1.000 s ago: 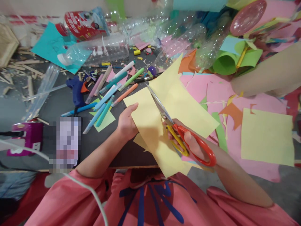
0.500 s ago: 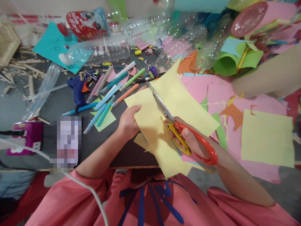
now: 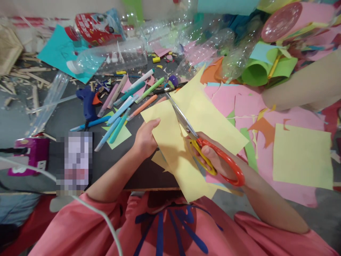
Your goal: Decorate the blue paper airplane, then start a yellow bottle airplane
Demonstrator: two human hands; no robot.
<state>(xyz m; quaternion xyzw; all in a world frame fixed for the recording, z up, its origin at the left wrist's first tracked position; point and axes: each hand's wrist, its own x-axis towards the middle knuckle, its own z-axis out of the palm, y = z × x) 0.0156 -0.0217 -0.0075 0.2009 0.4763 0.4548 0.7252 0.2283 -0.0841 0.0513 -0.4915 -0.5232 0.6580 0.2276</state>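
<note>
My left hand (image 3: 146, 138) pinches the left edge of a pale yellow paper (image 3: 167, 129), thumb on top and the other fingers hidden beneath. In my right hand (image 3: 213, 156) are scissors (image 3: 189, 131) with one red and one yellow handle loop. Their blades point up and to the left and lie along the right edge of the held paper, nearly closed. A second, larger yellow sheet (image 3: 213, 117) spreads behind the blades on the right. Lower down, the held paper reaches past the table's front edge, over other yellow scraps.
Markers (image 3: 122, 110), a blue glue gun (image 3: 87, 103) and a phone (image 3: 77, 160) lie at the left. Clear plastic bottles (image 3: 112, 55) stretch across the back. Pink paper (image 3: 295, 156) and a yellow square (image 3: 302, 156) lie at the right. Another person's arm (image 3: 303, 81) reaches in there.
The scissors' handle loops have come slightly closer together, and my right thumb has shifted a little to the left. My left hand and the paper look unmoved.
</note>
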